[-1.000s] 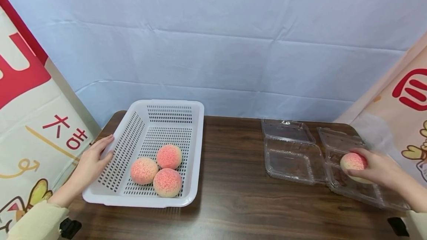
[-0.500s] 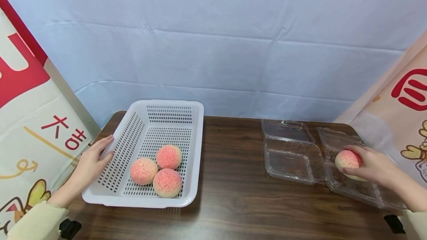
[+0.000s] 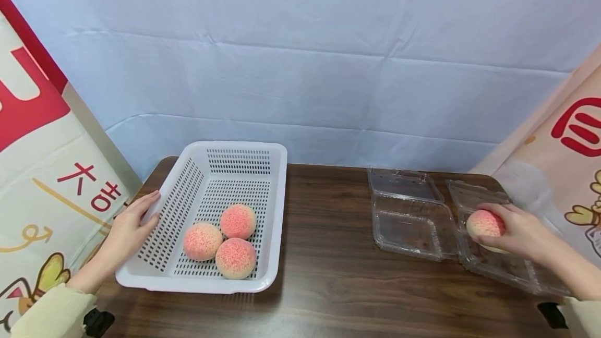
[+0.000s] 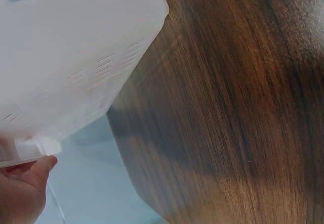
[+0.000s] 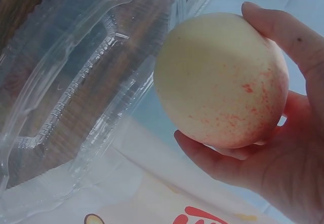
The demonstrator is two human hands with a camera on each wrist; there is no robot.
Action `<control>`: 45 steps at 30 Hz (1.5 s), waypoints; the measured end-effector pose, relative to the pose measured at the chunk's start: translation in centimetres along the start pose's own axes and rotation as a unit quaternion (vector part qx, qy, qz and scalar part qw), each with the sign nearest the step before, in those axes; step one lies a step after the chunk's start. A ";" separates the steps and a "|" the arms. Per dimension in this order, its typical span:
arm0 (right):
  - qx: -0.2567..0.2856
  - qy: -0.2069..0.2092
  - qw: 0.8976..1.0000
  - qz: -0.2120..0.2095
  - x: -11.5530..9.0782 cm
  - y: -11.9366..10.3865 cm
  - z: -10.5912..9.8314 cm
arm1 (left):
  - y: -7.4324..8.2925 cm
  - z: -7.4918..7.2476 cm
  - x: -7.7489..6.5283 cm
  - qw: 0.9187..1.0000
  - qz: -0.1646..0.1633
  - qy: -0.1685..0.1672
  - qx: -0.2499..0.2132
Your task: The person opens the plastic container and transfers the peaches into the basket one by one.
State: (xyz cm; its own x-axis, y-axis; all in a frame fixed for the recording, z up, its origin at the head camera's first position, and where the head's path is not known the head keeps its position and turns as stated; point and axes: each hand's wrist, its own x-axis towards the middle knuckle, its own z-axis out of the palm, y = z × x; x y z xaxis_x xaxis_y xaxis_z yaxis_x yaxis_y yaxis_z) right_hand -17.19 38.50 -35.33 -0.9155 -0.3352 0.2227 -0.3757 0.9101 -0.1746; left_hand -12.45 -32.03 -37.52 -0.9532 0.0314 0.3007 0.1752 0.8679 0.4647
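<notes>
In the head view, my right hand (image 3: 521,231) holds a pink-and-cream peach (image 3: 485,225) above the right open clear plastic clamshell box (image 3: 504,267). Thumb and fingers curl around opposite sides of the peach (image 5: 217,82) in the right wrist view, where its pale side faces the camera and a box (image 5: 76,82) shows beside it. My left hand (image 3: 133,228) grips the left rim of a white perforated plastic basket (image 3: 281,213). Three more peaches (image 3: 236,258) lie together in the basket's near half. The left wrist view shows the left hand (image 4: 25,188) at the basket's rim.
Left of the right box stands another open clamshell box (image 3: 406,228), its lid folded back. Both boxes and the basket rest on a dark wooden table (image 3: 328,254). A pale cloth (image 3: 300,67) hangs behind, with printed banners (image 3: 573,171) at both sides.
My right hand has shifted left with the peach, over the right box. The left hand and the basket hold nearly still.
</notes>
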 end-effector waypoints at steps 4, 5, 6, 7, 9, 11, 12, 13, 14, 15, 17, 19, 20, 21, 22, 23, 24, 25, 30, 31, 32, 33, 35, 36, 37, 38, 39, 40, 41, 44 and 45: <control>0.001 0.003 1.000 -0.003 0.2 -0.5 -0.1 | 0.0 0.0 0.0 1.000 0.000 0.001 0.000; 0.001 0.003 1.000 -0.003 0.2 -0.6 -0.1 | 0.0 0.0 0.0 1.000 0.000 0.002 0.000; 0.001 0.002 1.000 -0.004 0.3 -0.7 -0.1 | 0.1 0.0 0.0 1.000 0.000 0.002 -0.001; 0.001 0.003 1.000 -0.006 0.3 -0.8 -0.1 | 0.1 0.0 0.0 1.000 0.000 0.001 -0.002; 0.003 0.001 1.000 -0.007 0.4 -1.0 -0.2 | 0.2 -0.1 0.0 1.000 0.000 0.001 -0.002; 0.004 0.001 1.000 -0.008 0.5 -1.1 -0.2 | 0.2 -0.1 0.0 1.000 -0.001 0.000 -0.002; 0.005 0.000 1.000 -0.007 0.5 -1.2 -0.2 | 0.2 -0.1 0.0 1.000 -0.001 -0.001 -0.002; 0.006 0.000 1.000 -0.007 0.6 -1.3 -0.2 | 0.2 -0.1 0.0 1.000 -0.001 -0.001 -0.002; 0.006 0.000 1.000 -0.006 0.6 -1.3 -0.2 | 0.2 -0.1 0.0 1.000 -0.002 -0.002 -0.002; 0.005 0.002 1.000 -0.007 0.7 -1.4 -0.2 | 0.2 -0.1 0.0 1.000 -0.002 -0.003 -0.002; 0.005 0.002 1.000 -0.007 0.8 -1.6 -0.2 | 0.1 -0.1 0.0 1.000 -0.003 -0.004 -0.002; 0.004 0.003 1.000 -0.009 0.9 -1.8 -0.3 | 0.1 -0.1 0.0 1.000 -0.003 -0.004 -0.002; 0.006 0.003 1.000 -0.009 1.0 -1.9 -0.3 | 0.1 -0.1 0.0 1.000 -0.003 -0.004 -0.002; 0.006 0.002 1.000 -0.010 1.0 -2.0 -0.3 | 0.1 -0.1 0.0 1.000 -0.004 -0.004 -0.002; 0.008 0.001 1.000 -0.011 1.1 -2.1 -0.3 | 0.1 -0.1 0.0 1.000 -0.003 -0.004 -0.002; 0.009 0.001 1.000 -0.012 1.2 -2.2 -0.4 | 0.1 -0.1 0.0 1.000 -0.003 -0.004 -0.001; 0.009 0.001 1.000 -0.014 1.2 -2.3 -0.4 | 0.1 -0.1 0.0 1.000 -0.003 -0.005 -0.001; 0.010 0.001 1.000 -0.015 1.3 -2.4 -0.4 | 0.2 -0.1 0.0 1.000 -0.004 -0.006 -0.001; 0.014 -0.005 1.000 -0.015 1.6 -2.9 -0.6 | 0.2 -0.2 0.0 1.000 -0.005 -0.008 -0.001; 0.015 -0.006 1.000 -0.015 1.6 -3.0 -0.6 | 0.3 -0.2 0.0 1.000 -0.005 -0.007 0.000; 0.016 -0.007 1.000 -0.015 1.7 -3.1 -0.6 | 0.3 -0.2 0.0 1.000 -0.004 -0.007 0.000; 0.015 -0.005 1.000 -0.017 1.7 -3.2 -0.7 | 0.2 -0.1 0.0 1.000 -0.004 -0.006 0.001; 0.015 -0.002 1.000 -0.021 1.8 -3.4 -0.8 | 0.2 -0.1 0.0 1.000 -0.002 -0.004 0.003; 0.015 0.002 1.000 -0.025 1.8 -3.5 -0.8 | 0.2 -0.1 0.0 1.000 -0.001 -0.003 0.003; 0.015 0.006 0.999 -0.028 1.8 -3.5 -0.8 | 0.2 -0.1 0.0 1.000 0.000 -0.002 0.004; 0.015 0.008 0.999 -0.031 1.8 -3.6 -0.8 | 0.2 0.0 0.0 1.000 0.000 -0.002 0.004; 0.014 0.010 0.999 -0.033 1.9 -3.7 -0.9 | 0.1 0.0 0.0 1.000 0.000 -0.002 0.003; 0.014 0.012 0.999 -0.036 1.9 -3.8 -0.9 | 0.1 0.0 0.0 1.000 0.000 -0.003 0.003; 0.015 0.013 0.999 -0.038 2.0 -3.9 -0.9 | 0.1 0.0 0.0 1.000 -0.001 -0.003 0.002; 0.016 0.013 0.999 -0.042 2.0 -4.2 -1.0 | 0.1 0.0 0.0 1.000 -0.001 -0.004 0.001; 0.015 0.014 0.999 -0.045 2.1 -4.3 -1.0 | 0.0 0.0 0.0 1.000 -0.002 -0.004 0.001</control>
State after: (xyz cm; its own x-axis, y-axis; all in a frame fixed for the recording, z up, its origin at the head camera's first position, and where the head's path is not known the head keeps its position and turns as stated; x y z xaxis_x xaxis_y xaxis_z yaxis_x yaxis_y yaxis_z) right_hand -17.33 34.12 -33.18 -0.8736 -0.4076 0.2659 -0.4607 0.8688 -0.1816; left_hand -12.45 -32.01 -37.45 -0.9558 0.0328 0.2921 0.1715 0.8694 0.4634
